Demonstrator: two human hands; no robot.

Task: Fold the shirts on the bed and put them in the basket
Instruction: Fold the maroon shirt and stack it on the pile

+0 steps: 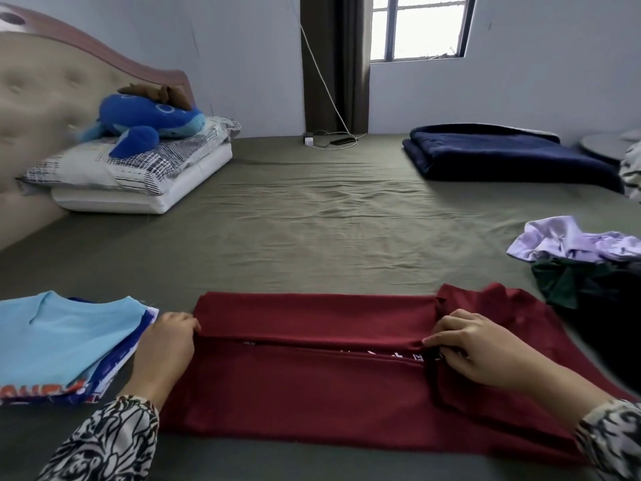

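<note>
Olive sheet covers the bed (312,210), and at its near edge lies a maroon shirt (312,376), spread wide with its far half folded toward the middle. At that fold's left end the left hand (166,345) pinches the cloth; the right hand (464,345) grips the fold's right end, fingers curled over it. Folded shirts (59,341), light blue on top, are stacked just beside the left hand. Unfolded clothes (582,262) are heaped at the right edge. Pillows (138,178) sit at the far left corner, and a navy blanket (503,151) at the far right.
</note>
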